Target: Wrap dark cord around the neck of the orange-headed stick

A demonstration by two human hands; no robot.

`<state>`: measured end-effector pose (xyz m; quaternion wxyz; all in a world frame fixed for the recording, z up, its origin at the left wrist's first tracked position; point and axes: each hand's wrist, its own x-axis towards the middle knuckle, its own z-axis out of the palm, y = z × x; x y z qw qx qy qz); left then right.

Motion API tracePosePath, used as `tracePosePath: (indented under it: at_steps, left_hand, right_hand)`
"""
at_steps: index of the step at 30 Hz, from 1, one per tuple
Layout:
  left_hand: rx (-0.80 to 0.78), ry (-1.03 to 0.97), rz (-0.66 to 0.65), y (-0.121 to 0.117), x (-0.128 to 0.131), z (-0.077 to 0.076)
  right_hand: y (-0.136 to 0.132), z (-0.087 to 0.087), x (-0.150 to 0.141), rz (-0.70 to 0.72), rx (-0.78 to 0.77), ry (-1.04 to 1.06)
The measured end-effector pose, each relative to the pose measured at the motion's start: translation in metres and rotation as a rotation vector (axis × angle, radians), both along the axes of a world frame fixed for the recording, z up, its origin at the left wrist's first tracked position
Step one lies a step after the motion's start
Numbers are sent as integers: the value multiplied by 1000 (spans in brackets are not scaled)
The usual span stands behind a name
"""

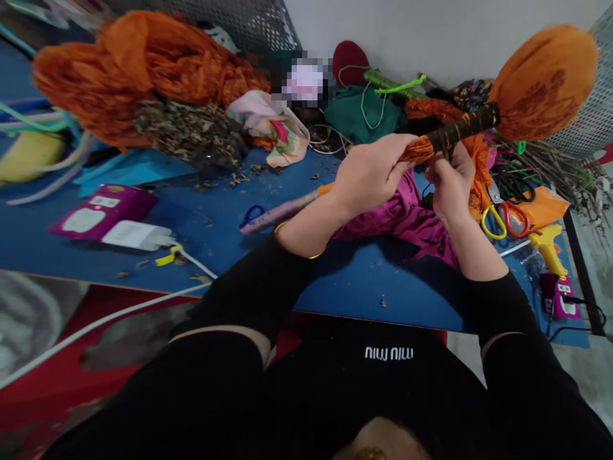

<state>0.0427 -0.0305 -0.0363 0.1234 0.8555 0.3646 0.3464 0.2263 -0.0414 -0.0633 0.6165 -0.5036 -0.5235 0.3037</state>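
My left hand (371, 172) is closed round the lower end of an orange fabric flower bud (541, 80) on a stem wrapped in dark tape (462, 128). The bud points up and to the right. My right hand (450, 185) is closed just below the stem, its fingers pinched against the orange fabric at the stem's end; what it pinches is too small to name. Magenta cloth (407, 217) lies on the blue table (215, 217) under both hands.
A large heap of orange fabric (143, 64) and dried bits (189, 131) sits at the back left. Scissors with yellow and red handles (505, 220), a yellow glue gun (548, 246), a purple box (103, 207), a white charger (138, 235) and green cloth (366, 112) lie around.
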Motion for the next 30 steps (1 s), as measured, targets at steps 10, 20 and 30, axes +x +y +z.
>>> tracePosePath:
  at_steps: [10, 20, 30]
  left_hand:
    - [140, 295, 162, -11, 17, -8]
    - [-12, 373, 189, -14, 26, -3]
    - [-33, 237, 44, -2, 17, -7]
  right_hand:
    - [-8, 6, -2, 95, -101, -1]
    - [-3, -6, -4, 27, -7, -35]
    - [4, -22, -4, 93, 31, 15]
